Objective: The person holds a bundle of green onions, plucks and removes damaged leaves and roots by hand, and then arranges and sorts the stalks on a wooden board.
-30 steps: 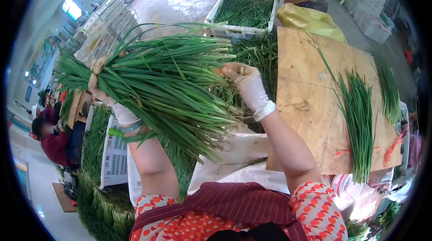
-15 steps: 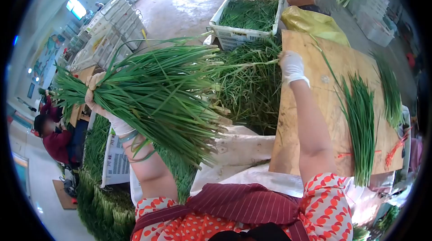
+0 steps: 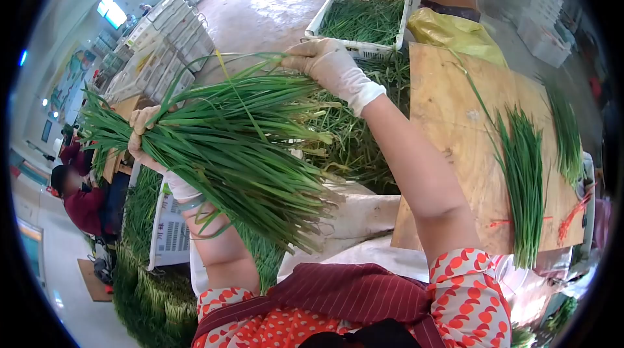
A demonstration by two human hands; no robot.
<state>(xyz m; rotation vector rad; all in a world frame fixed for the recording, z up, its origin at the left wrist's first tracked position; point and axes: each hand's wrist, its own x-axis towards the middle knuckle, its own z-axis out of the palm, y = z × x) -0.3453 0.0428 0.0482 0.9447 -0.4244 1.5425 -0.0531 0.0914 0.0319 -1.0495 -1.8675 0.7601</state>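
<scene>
far left, beyond the left hand: co-worker [image 3: 84, 208] in a dark red top, then a white crate [image 3: 169, 234] lying below the left wrist. left hand [image 3: 140, 130], gloved, is closed round the green bundle [image 3: 240, 133] near its leaf-tip end; tips poke out past the fist, pale root ends fan out toward and below the right hand. so the bundle is up in the air between the two arms, roughly sideways. right hand [image 3: 322, 65], gloved, is narrow: fingertips pinched on a long stray blade [image 3: 250, 59] at the bundle's upper edge. under the right hand, a tangled heap of loose greens [image 3: 354, 130]; just past it, white basket [image 3: 312, 26] full of cut greens. right of the right forearm: wooden board [image 3: 455, 120] with a slimmer bunch [image 3: 523, 182] on it, red ties [image 3: 572, 218] near that. handling, my read: bundle fairly light but bulky, leaves limp and bendy, stem ends a bit stiffer. blades likely slide on each other, maybe slick if damp, and crease if squeezed. best hold is a full wrap at the gathered neck, firm not crushing; single strands by the pale end, light pinch.
</scene>
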